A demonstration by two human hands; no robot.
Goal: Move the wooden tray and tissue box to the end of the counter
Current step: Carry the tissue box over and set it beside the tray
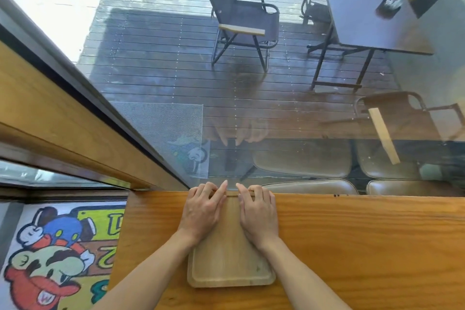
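A pale wooden tray [230,262] with rounded corners lies on the orange-brown wooden counter [352,239], its far edge against the window glass. My left hand [202,209] rests on the tray's far left part, fingers curled over the far rim. My right hand [259,211] rests on the far right part in the same way. Both hands lie mostly flat, pressing on the tray. No tissue box is in view.
The counter ends at its left edge [120,241], above a cartoon floor mat [55,259]. A window pane [276,108] stands right behind the counter; a deck with chairs and a table lies outside. A wooden frame [63,133] runs along the left.
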